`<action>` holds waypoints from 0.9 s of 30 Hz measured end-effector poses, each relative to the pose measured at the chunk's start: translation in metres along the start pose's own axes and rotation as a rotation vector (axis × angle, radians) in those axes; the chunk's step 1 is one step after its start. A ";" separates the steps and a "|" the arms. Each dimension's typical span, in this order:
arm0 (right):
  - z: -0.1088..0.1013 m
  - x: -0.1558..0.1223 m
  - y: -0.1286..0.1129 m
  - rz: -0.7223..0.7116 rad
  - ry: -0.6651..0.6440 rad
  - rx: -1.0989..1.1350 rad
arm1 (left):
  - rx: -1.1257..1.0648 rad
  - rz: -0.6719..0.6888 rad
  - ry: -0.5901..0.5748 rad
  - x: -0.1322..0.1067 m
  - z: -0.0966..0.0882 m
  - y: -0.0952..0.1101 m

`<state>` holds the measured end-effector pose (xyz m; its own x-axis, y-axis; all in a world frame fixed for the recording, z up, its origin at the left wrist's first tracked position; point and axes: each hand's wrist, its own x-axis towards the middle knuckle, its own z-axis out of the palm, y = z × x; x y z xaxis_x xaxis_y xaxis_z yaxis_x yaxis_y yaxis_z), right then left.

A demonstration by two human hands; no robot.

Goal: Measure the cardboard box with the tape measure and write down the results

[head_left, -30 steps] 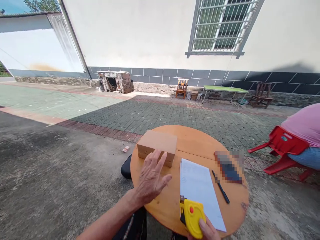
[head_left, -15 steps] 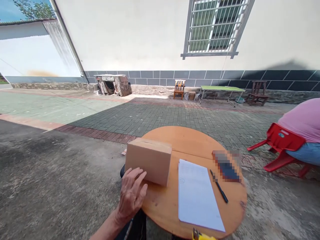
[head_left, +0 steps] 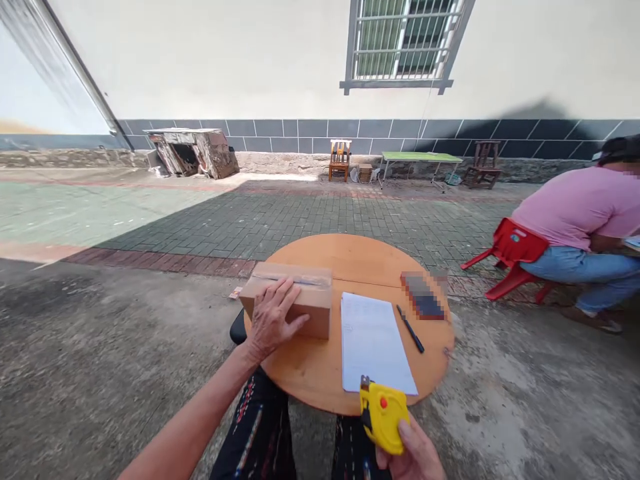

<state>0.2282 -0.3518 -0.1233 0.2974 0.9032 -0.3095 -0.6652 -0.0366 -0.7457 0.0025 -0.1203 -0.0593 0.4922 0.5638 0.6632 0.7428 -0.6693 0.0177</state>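
Observation:
A brown cardboard box (head_left: pixel 305 293) with a taped seam lies on the left part of a round wooden table (head_left: pixel 350 257). My left hand (head_left: pixel 270 319) rests on the box's near side, fingers spread over its top and front. My right hand (head_left: pixel 413 457), low at the frame's bottom edge, is closed around a yellow tape measure (head_left: pixel 383 417) with a red button, held just in front of the table's near rim. A white sheet of paper (head_left: pixel 373 341) lies in the middle of the table, and a black pen (head_left: pixel 411 329) lies to its right.
A blurred dark flat object (head_left: pixel 423 295) lies on the table's right side. A person in a pink shirt sits on a red plastic chair (head_left: pixel 507 257) to the right. A wooden chair (head_left: pixel 340 159), a green folding table (head_left: pixel 420 159) and a dark chair stand by the far wall.
The box was tipped up on edge and now lies flat with its taped face up, my left hand still on it. My right hand has come back into view with the tape measure.

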 end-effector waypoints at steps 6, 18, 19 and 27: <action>0.025 -0.011 -0.019 -0.035 0.073 0.101 | -0.159 -0.065 0.095 -0.002 -0.030 0.026; 0.029 -0.015 -0.015 -0.022 0.045 -0.163 | -1.031 -0.520 -0.364 -0.084 -0.053 0.123; 0.029 -0.016 -0.015 0.005 0.040 -0.192 | -1.050 -0.478 -0.368 -0.083 -0.054 0.122; 0.034 -0.022 -0.012 0.319 -0.053 -0.155 | -1.246 -0.503 -0.588 -0.078 -0.060 0.120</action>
<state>0.2060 -0.3571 -0.0874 0.0531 0.8566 -0.5132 -0.6059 -0.3809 -0.6984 0.0261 -0.2737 -0.0638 0.6420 0.7667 0.0032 0.1749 -0.1506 0.9730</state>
